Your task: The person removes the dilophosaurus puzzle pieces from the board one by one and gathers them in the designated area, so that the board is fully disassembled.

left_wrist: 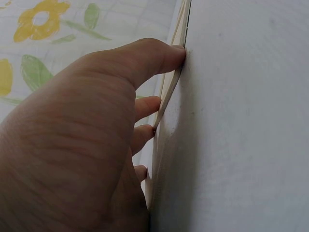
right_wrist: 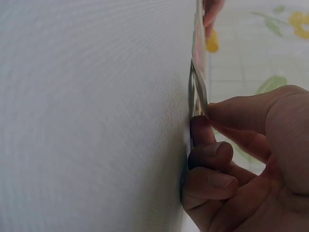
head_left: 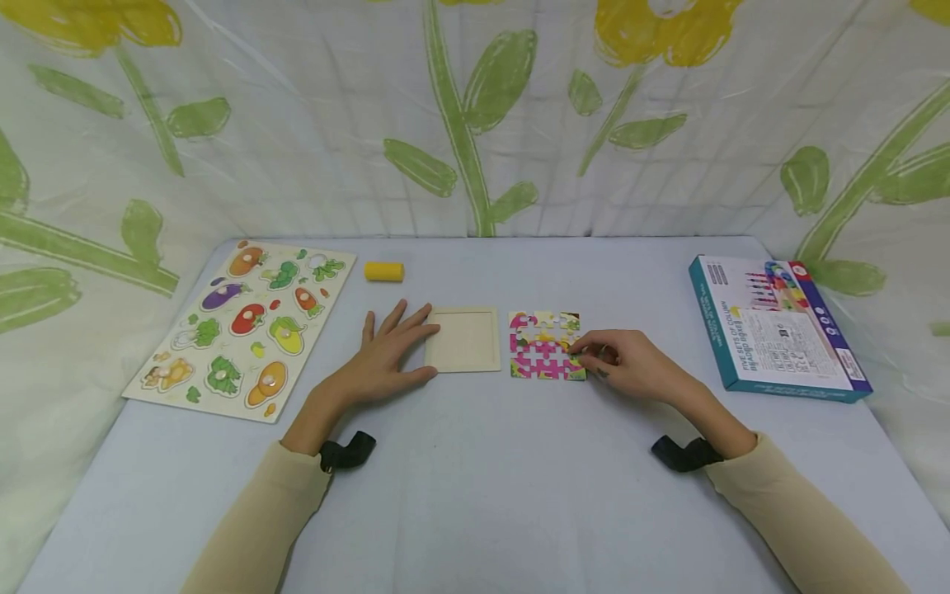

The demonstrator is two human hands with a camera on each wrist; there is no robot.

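Observation:
A small square wooden puzzle tray [head_left: 463, 340] with a raised rim lies bare on the table in the head view. My left hand [head_left: 380, 361] has its fingers spread and rests at the tray's left edge. In the left wrist view, the thumb [left_wrist: 161, 57] touches the tray's side [left_wrist: 170, 89]. To the right of the tray lies an assembled pink, yellow and green jigsaw puzzle [head_left: 540, 346]. With thumb and finger, my right hand [head_left: 623, 361] pinches a thin puzzle piece [right_wrist: 199, 87] at the jigsaw's right side. That piece is tilted up in the right wrist view; its picture is hidden.
On the left lies a vegetable peg puzzle board [head_left: 252, 326]. A yellow cylinder [head_left: 383, 271] sits behind my left hand. A teal and white beaded-toy box [head_left: 779, 330] is at the right. Behind the table hangs a flower-printed sheet [head_left: 334, 124].

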